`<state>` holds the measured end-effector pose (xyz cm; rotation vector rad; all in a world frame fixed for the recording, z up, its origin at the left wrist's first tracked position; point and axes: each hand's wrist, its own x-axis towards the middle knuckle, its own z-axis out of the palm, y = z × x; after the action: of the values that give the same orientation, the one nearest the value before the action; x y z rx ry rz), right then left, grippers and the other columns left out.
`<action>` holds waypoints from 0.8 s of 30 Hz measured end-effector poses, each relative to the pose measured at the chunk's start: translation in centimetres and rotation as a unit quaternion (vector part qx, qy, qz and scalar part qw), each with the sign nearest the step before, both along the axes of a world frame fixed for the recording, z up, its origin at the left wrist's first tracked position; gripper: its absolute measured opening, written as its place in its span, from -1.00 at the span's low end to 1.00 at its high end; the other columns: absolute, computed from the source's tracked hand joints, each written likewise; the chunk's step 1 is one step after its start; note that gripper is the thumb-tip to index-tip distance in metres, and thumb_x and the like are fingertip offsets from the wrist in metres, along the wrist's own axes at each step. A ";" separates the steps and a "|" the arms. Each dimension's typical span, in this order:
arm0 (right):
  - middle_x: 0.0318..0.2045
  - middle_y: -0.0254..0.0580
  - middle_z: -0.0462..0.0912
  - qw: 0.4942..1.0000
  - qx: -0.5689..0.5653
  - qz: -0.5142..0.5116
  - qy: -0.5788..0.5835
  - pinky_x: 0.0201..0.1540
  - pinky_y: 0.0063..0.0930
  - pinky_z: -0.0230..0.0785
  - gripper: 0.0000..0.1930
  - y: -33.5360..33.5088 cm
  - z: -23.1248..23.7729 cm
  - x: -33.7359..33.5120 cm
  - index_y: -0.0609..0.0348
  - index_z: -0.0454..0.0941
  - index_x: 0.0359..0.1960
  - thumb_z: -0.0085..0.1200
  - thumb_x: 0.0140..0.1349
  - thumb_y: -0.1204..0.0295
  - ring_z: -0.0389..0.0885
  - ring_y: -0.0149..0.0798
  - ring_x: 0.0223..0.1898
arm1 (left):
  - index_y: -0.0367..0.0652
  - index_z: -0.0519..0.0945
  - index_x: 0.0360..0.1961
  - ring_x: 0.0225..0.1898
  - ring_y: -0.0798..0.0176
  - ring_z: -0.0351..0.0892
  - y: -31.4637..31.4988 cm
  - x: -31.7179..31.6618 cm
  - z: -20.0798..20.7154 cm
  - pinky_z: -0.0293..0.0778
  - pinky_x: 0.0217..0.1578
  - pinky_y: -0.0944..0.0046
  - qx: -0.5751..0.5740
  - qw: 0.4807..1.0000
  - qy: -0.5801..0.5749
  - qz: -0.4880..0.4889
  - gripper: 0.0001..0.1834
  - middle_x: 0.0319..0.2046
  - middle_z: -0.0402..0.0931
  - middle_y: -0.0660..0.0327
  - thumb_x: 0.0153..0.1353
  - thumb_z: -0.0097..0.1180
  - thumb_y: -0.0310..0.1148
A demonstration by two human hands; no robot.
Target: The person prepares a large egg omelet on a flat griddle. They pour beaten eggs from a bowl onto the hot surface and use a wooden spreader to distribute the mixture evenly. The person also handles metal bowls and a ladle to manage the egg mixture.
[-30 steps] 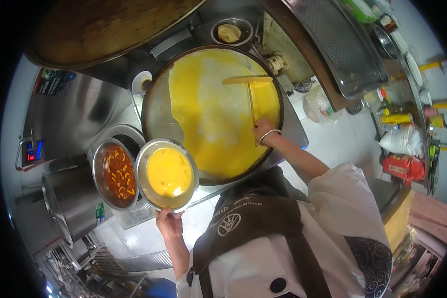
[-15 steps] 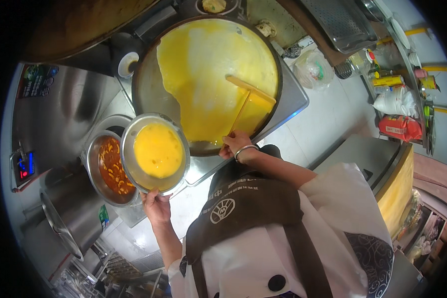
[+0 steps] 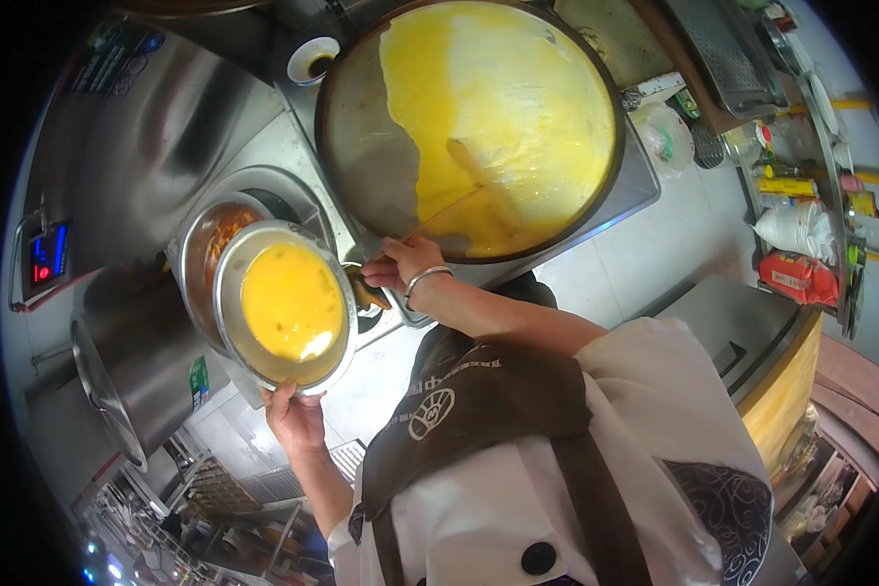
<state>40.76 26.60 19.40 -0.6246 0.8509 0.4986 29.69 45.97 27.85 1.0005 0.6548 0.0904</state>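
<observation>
My left hand (image 3: 295, 422) grips the near rim of a steel bowl (image 3: 227, 327). Beaten egg (image 3: 293, 293) fills much of it, and the bowl is held a little tilted. On the round griddle (image 3: 356, 161) lies a thin yellow egg layer (image 3: 518, 88) that leaves the left side bare. My right hand (image 3: 405, 266) is closed round the end of a thin-handled T-shaped spreader (image 3: 447, 210). Its blurred crossbar rests on the yellow layer near the griddle's front half.
Partly behind the egg bowl is another steel bowl (image 3: 190, 269) with red sauce. A white cup (image 3: 300, 66) of dark liquid stands beside the griddle. On the left are a large steel pot (image 3: 142, 361) and a lit control panel (image 3: 47, 256). Packed shelves (image 3: 830, 210) line the right.
My right hand has drawn the spreader leftward across the griddle. The egg bowl now covers more of the sauce bowl. The whole view has shifted, with the griddle higher and farther right.
</observation>
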 end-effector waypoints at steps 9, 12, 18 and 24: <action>-0.49 0.09 0.52 0.993 0.082 0.073 -0.044 -0.40 -0.24 0.49 -0.82 3.4 1.5 3.1 0.36 0.31 -0.32 -0.12 0.18 0.45 0.57 -0.06 -0.48 | -0.27 0.11 0.11 -0.31 0.06 0.54 2.7 -2.1 1.0 0.63 -0.50 0.19 0.002 0.999 -0.015 0.039 -0.37 -0.15 0.36 -0.03 -0.08 -0.07 -0.64; -0.52 0.09 0.53 0.970 0.014 0.225 -0.086 -0.45 -0.26 0.49 -0.81 -0.7 1.6 2.8 0.36 0.30 -0.32 -0.09 0.16 0.45 0.56 -0.07 -0.53 | -0.26 0.10 0.11 -0.30 0.06 0.53 1.9 -2.3 1.2 0.63 -0.49 0.20 -0.013 0.998 -0.012 0.058 -0.37 -0.15 0.35 -0.03 -0.08 -0.07 -0.63; -0.56 -0.14 0.49 0.667 -0.387 0.612 -0.177 -0.64 -0.46 0.44 -0.84 -17.4 2.1 5.6 0.30 0.42 -0.46 0.05 0.00 0.44 0.55 -0.26 -0.56 | -0.25 0.10 0.10 -0.33 0.06 0.55 0.6 -2.8 0.2 0.62 -0.50 0.22 -0.038 0.998 -0.027 0.041 -0.37 -0.15 0.37 -0.02 -0.08 -0.06 -0.62; -0.35 -0.02 0.52 0.058 -0.665 0.657 -0.351 -0.22 -0.32 0.36 -0.85 -25.6 5.9 16.3 0.08 0.52 -0.46 -0.11 0.00 0.38 0.51 -0.07 -0.33 | -0.22 0.17 0.06 -0.34 0.08 0.56 -3.9 -3.8 -0.7 0.62 -0.52 0.22 -0.042 0.994 -0.016 0.104 -0.44 -0.16 0.39 0.02 -0.05 -0.07 -0.59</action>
<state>57.02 0.96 25.32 -3.2253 -1.0758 0.6721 25.89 42.10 27.17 0.8469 0.7269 0.2602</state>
